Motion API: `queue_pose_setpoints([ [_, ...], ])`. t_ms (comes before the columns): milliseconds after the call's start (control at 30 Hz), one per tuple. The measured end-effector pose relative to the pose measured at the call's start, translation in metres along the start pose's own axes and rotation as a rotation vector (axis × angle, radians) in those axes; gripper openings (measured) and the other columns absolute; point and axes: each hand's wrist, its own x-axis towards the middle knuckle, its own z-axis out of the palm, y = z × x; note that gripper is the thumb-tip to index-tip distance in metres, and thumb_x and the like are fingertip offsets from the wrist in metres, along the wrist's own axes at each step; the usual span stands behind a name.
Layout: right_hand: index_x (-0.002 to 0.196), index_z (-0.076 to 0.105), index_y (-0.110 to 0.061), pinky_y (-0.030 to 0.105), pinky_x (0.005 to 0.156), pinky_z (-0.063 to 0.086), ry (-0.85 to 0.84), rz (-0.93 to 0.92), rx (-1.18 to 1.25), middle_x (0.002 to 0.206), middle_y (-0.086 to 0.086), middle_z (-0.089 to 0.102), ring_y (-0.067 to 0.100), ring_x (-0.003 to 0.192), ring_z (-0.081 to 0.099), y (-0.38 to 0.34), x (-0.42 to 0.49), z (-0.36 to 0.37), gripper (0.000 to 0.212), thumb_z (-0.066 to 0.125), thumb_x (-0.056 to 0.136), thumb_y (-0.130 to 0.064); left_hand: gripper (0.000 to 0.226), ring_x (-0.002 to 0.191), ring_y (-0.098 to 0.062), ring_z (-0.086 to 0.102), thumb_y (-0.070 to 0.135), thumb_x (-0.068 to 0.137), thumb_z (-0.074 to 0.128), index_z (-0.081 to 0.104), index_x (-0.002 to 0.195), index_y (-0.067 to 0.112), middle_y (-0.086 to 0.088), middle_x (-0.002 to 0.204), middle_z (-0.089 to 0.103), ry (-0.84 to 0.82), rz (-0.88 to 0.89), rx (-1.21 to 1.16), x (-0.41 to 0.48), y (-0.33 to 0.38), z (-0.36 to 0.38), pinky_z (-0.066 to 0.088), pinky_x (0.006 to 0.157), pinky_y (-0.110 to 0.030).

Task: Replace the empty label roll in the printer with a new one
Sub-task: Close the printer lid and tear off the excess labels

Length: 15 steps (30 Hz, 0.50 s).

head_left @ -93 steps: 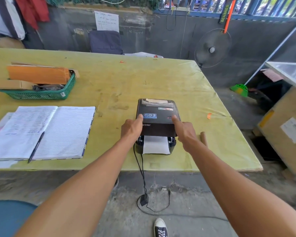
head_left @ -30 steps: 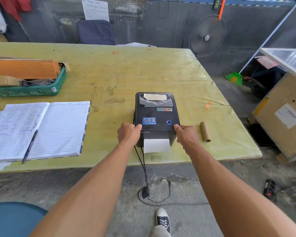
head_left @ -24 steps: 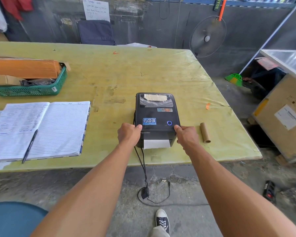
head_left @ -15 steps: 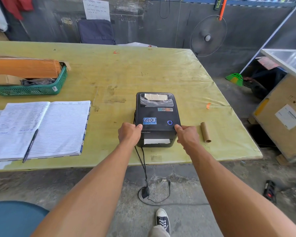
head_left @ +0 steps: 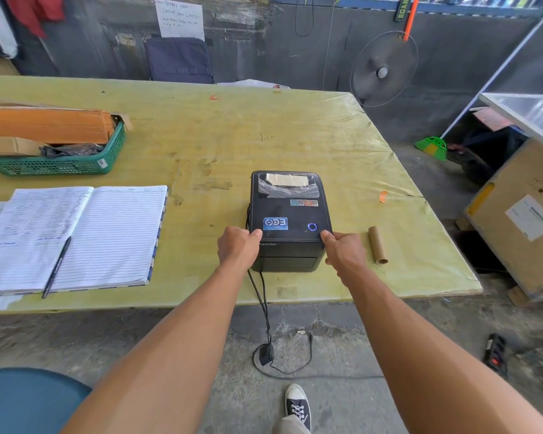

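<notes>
Since the lid lies closed on the printer [head_left: 290,214], which sits near the front edge of the worktop [head_left: 264,130], the head view suggests the swap is at its closing step. The left hand [head_left: 237,247] and right hand [head_left: 345,252] each clasp a front corner, fingers curled round the casing. The empty cardboard tube [head_left: 377,245] lies just beside the right hand. The next move is probably letting go and checking the feed; no label shows at the slot.

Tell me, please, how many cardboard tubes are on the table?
1. The cardboard tube lies on the table, right of the printer. Others could be hidden inside the printer.
</notes>
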Motion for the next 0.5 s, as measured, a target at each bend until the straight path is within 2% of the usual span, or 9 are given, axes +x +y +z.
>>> queue_pose_setpoints([
  [133,0.092,0.073,-0.020,0.042,0.079,0.053,-0.001,0.001,0.003,0.077,0.009,0.066,0.036,0.091,0.067,-0.0001,-0.0003,-0.0005,0.028,0.057,0.094,-0.044,0.054,0.045,-0.017,0.035,0.028,0.091,0.063,0.035,0.048,0.014,0.001,0.050,0.039,-0.002,0.000,-0.002,-0.0010,0.0001,0.0000,0.024,0.047,-0.026],
  [267,0.093,0.072,-0.021,0.044,0.081,0.053,0.003,-0.002,0.002,0.082,0.014,0.068,0.038,0.091,0.067,-0.0003,-0.0007,-0.0007,0.028,0.057,0.093,-0.044,0.053,0.046,-0.017,0.037,0.028,0.091,0.063,0.036,0.048,0.013,0.000,0.051,0.041,-0.001,0.003,-0.010,-0.0014,0.0002,0.0002,0.026,0.048,-0.027],
  [400,0.104,0.074,-0.019,0.043,0.080,0.052,-0.002,-0.005,0.006,0.082,0.013,0.068,0.038,0.093,0.067,-0.0010,-0.0007,-0.0008,0.031,0.057,0.094,-0.043,0.053,0.046,-0.017,0.036,0.028,0.091,0.063,0.036,0.048,0.013,0.000,0.051,0.040,-0.003,0.005,-0.009,-0.0018,0.0003,-0.0003,0.025,0.047,-0.027],
  [500,0.097,0.073,-0.018,0.043,0.078,0.050,-0.011,-0.002,0.007,0.083,0.013,0.067,0.038,0.094,0.067,-0.0013,-0.0005,-0.0011,0.029,0.057,0.094,-0.043,0.054,0.045,-0.018,0.034,0.027,0.091,0.062,0.033,0.048,0.014,0.000,0.050,0.038,-0.005,0.017,0.007,-0.0025,0.0005,-0.0007,0.023,0.046,-0.028],
])
